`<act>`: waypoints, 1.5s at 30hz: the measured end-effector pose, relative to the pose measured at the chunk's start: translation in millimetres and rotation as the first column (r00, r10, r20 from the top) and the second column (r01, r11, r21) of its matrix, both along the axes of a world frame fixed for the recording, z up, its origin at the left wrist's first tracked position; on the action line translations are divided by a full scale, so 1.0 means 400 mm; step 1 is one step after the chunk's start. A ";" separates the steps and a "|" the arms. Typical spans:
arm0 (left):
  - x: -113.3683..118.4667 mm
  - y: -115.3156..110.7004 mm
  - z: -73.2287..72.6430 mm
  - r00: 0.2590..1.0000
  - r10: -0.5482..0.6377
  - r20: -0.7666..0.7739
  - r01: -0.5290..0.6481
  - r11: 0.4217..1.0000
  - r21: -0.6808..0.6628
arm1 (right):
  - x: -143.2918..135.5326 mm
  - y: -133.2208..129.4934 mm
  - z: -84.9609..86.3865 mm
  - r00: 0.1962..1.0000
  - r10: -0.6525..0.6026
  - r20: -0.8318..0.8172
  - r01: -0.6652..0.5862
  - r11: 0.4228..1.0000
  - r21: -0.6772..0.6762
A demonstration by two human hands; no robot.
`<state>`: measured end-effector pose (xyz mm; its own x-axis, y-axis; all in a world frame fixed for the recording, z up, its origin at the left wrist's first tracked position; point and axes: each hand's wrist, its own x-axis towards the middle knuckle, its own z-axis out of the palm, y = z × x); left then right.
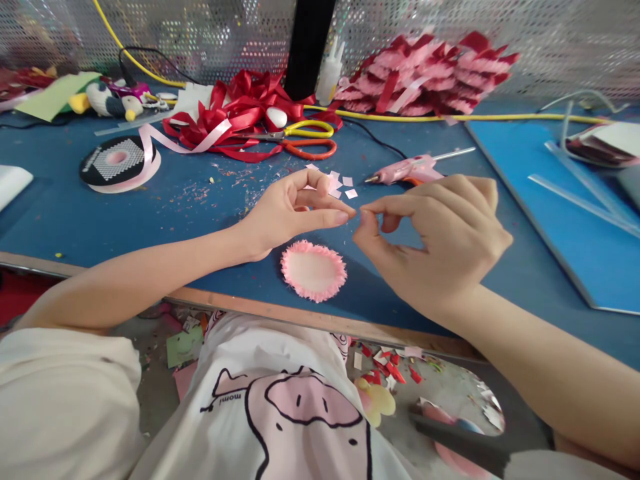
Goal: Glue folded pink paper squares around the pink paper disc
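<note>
My left hand [290, 210] is above the blue table, thumb and fingertips close together; anything between them is too small to see. Just right of it, my right hand [435, 233] has its thumb and index finger pinched, and the two hands' fingertips nearly meet. What the pinch holds, if anything, I cannot make out. Below and between the hands lies an oval pale disc with a fluffy pink rim [314, 271]. Several small pale pink squares [351, 194] lie behind my left fingers. A pink glue gun [407, 170] rests behind my right hand.
Red ribbon [240, 100] is heaped at the back, with yellow- and orange-handled scissors [306, 139] beside it. A ribbon spool [117, 160] lies left. Pink and red fringed pieces [415, 73], a white bottle [330, 75] and a yellow cord [500, 117] are at the back; a blue board [555, 207] lies right.
</note>
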<state>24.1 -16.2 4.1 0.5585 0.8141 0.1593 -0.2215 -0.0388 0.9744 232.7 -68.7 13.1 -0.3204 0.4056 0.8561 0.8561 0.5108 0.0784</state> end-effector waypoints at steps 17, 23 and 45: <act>0.000 0.004 -0.003 0.999 0.004 0.037 -0.004 1.000 -0.012 | 0.005 0.015 0.003 0.989 0.127 0.081 -0.140 0.975 0.175; 0.000 0.004 -0.009 1.000 0.002 0.007 -0.002 1.000 -0.022 | 0.004 0.008 0.001 0.988 0.131 0.085 -0.144 0.974 0.172; 0.000 0.002 -0.001 0.999 -0.022 0.038 0.022 1.000 -0.003 | 0.005 0.004 0.002 0.996 0.084 0.016 -0.084 0.996 0.000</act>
<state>23.9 -15.4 3.6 0.5698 0.8022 0.1785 -0.2595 -0.0304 0.9653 234.8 -67.1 13.7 -0.3667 0.3758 0.8511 0.8087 0.5811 0.0919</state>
